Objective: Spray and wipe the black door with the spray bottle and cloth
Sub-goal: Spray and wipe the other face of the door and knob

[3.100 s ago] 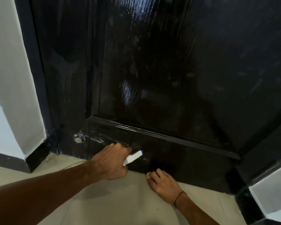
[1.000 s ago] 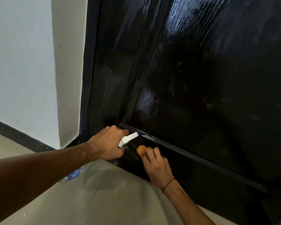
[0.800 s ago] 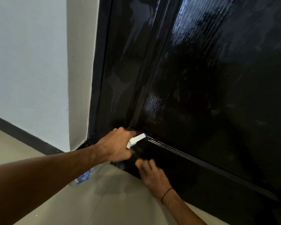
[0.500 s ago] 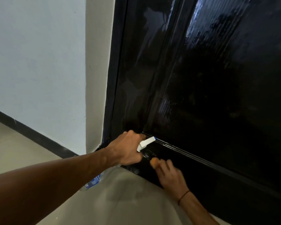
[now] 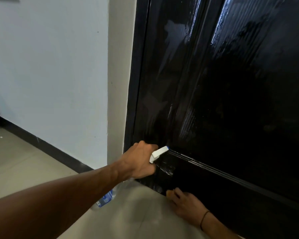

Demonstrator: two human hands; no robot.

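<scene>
Both hands work the black door (image 5: 240, 100) at its bottom-left corner: left hand (image 5: 138, 163) grips the spray bottle (image 5: 158, 153), right hand (image 5: 186, 204) presses an orange cloth (image 5: 169, 193) under straight fingers. Next: wipe the wet streaks.

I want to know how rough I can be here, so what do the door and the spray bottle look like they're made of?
The black door looks like wood under glossy black paint: fine grain ridges show in the sheen, though a moulded skin could look alike. The spray bottle, gripped by the left hand, seems clear plastic with a matte white plastic nozzle.
</scene>
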